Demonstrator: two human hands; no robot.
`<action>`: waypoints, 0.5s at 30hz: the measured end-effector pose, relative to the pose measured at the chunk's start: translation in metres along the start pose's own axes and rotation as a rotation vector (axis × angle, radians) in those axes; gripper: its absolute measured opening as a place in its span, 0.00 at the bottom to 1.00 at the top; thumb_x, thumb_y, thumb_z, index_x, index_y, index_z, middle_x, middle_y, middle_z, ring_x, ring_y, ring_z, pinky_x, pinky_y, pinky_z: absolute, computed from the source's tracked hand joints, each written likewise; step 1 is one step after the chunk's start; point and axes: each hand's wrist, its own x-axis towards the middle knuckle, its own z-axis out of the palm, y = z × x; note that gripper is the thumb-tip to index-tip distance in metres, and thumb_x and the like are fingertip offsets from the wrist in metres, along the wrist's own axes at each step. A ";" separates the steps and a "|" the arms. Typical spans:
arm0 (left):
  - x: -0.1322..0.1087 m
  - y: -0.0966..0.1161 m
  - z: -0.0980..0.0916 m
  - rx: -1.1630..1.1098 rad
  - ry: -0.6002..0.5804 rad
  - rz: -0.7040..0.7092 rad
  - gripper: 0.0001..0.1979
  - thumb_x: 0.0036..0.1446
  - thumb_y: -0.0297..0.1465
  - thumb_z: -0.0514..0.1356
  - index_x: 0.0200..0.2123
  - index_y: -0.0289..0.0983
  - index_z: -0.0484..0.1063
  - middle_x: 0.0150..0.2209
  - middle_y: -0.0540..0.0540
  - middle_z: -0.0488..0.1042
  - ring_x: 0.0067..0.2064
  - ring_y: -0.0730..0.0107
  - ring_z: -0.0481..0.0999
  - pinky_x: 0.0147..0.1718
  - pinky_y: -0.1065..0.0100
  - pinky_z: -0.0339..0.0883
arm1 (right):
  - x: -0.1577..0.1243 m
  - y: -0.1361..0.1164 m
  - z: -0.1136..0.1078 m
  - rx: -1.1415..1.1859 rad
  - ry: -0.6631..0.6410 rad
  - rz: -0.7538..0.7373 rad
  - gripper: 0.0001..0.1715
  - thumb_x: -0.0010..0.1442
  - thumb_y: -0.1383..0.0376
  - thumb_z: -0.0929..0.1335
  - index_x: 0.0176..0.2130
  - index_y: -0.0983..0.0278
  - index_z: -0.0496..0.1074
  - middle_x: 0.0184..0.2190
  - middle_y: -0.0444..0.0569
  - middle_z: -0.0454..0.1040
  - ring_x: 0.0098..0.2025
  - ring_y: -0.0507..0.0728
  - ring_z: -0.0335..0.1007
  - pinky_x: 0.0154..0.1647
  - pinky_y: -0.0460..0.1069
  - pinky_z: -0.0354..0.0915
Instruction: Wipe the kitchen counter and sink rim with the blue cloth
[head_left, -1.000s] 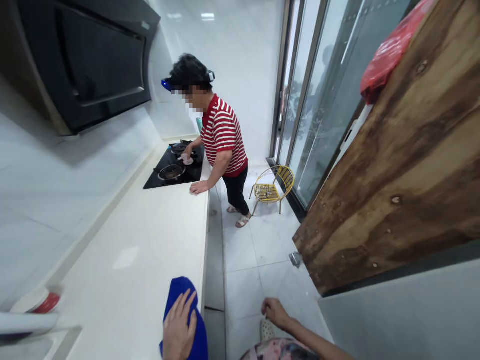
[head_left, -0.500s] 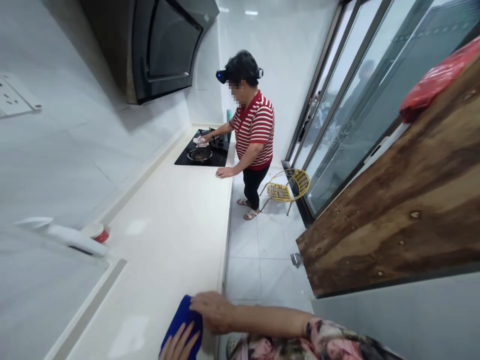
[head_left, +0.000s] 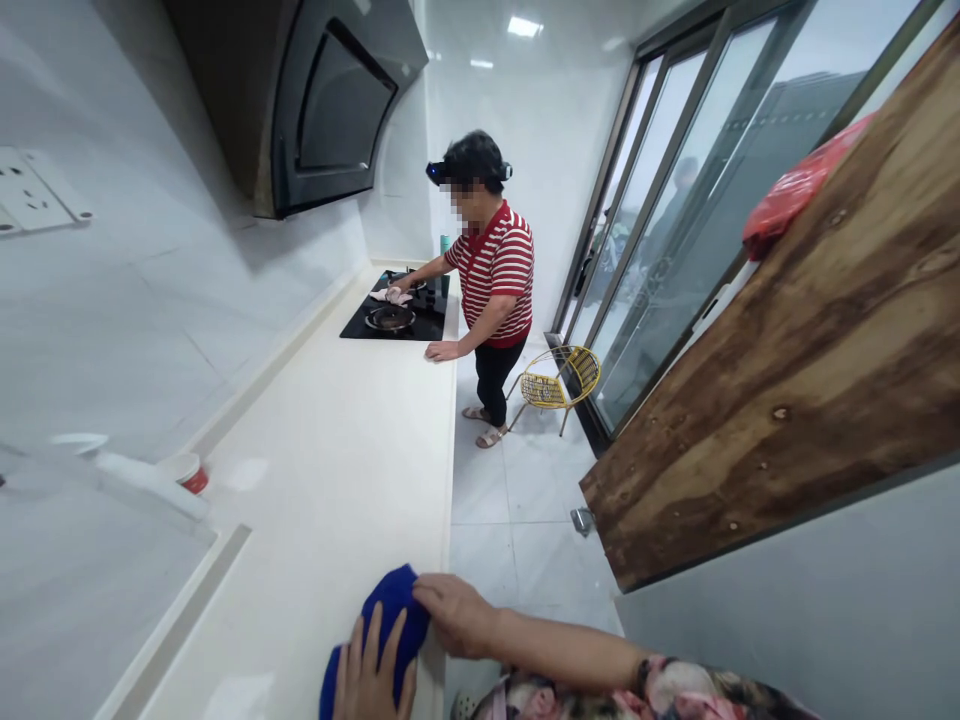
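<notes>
A deep blue cloth (head_left: 391, 592) lies on the pale countertop (head_left: 322, 460) close to its front edge, at the bottom of the head view. My left hand (head_left: 371, 672) rests flat on this cloth, fingers spread apart. Coming in from the right in a floral sleeve, my right hand (head_left: 459, 612) pinches the cloth's far right corner at the counter edge. Part of the cloth is hidden beneath my left hand.
Further along the counter a person (head_left: 495, 260) in a striped shirt wipes a black gas stove (head_left: 427, 325) with a pale cloth (head_left: 391, 296). A range hood (head_left: 337, 110) hangs above. A yellow chair (head_left: 544, 390), wooden board (head_left: 780, 410) and red-white cup (head_left: 193, 474) are around.
Both my hands and the blue cloth have shifted slightly up and right in view. More of my left hand shows. The view has tilted a little; the other person's hand moved slightly along the stove.
</notes>
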 end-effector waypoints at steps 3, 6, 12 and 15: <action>0.057 -0.005 -0.003 -0.025 -0.055 0.080 0.35 0.63 0.42 0.56 0.73 0.50 0.61 0.74 0.47 0.62 0.77 0.50 0.52 0.73 0.42 0.55 | -0.009 0.022 -0.018 -0.018 0.046 0.079 0.44 0.51 0.70 0.67 0.67 0.68 0.64 0.65 0.62 0.71 0.67 0.64 0.67 0.68 0.58 0.66; 0.101 -0.007 -0.002 -0.047 -0.080 0.134 0.36 0.62 0.45 0.55 0.73 0.47 0.62 0.73 0.46 0.63 0.77 0.54 0.51 0.74 0.47 0.53 | -0.004 0.043 -0.039 -0.063 0.155 0.147 0.42 0.54 0.72 0.65 0.67 0.68 0.63 0.65 0.63 0.70 0.67 0.64 0.66 0.68 0.62 0.67; 0.087 0.003 0.001 -0.007 0.059 0.045 0.39 0.69 0.41 0.51 0.78 0.37 0.44 0.76 0.37 0.54 0.77 0.51 0.51 0.73 0.46 0.54 | 0.054 0.045 -0.034 -0.060 0.246 0.050 0.35 0.63 0.69 0.63 0.68 0.66 0.61 0.64 0.61 0.70 0.68 0.62 0.64 0.68 0.60 0.66; 0.050 0.017 0.002 0.057 0.136 -0.090 0.42 0.70 0.41 0.51 0.79 0.37 0.35 0.78 0.34 0.48 0.78 0.45 0.49 0.72 0.40 0.54 | 0.072 0.031 -0.012 -0.068 0.156 -0.008 0.33 0.63 0.66 0.65 0.65 0.67 0.64 0.61 0.61 0.72 0.65 0.64 0.64 0.67 0.61 0.65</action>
